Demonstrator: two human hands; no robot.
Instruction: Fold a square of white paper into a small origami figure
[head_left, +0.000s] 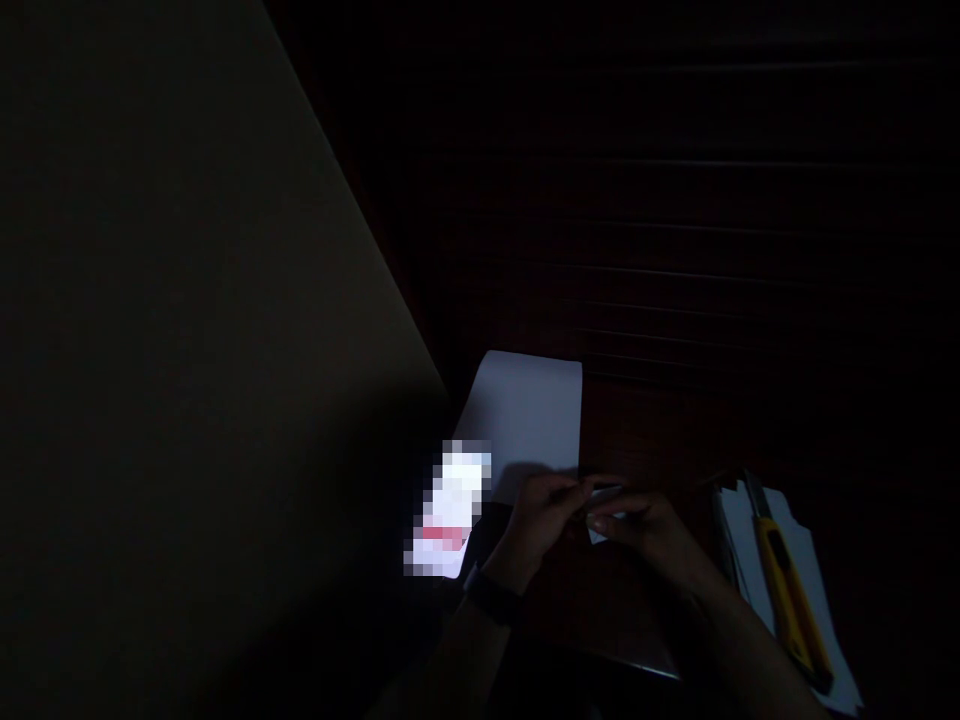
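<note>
In the dim head view, my left hand [546, 515], with a dark band at its wrist, pinches the left side of a small folded piece of white paper [597, 534]. My right hand [646, 528] grips the same paper from the right, thumb and fingers closed on it. The paper's exact folds are hard to make out in the low light. Just behind my left hand lies a larger white sheet [529, 415], partly in shadow. A lit phone screen [454, 510], blurred into blocks, glows to the left of my left wrist.
On the right, a yellow utility knife [787, 590] rests on a stack of white papers [814, 560]. The dark table's front edge [645, 667] catches a little light. A plain wall [187, 250] rises at the left, and dark slatted panelling [675, 220] stands behind.
</note>
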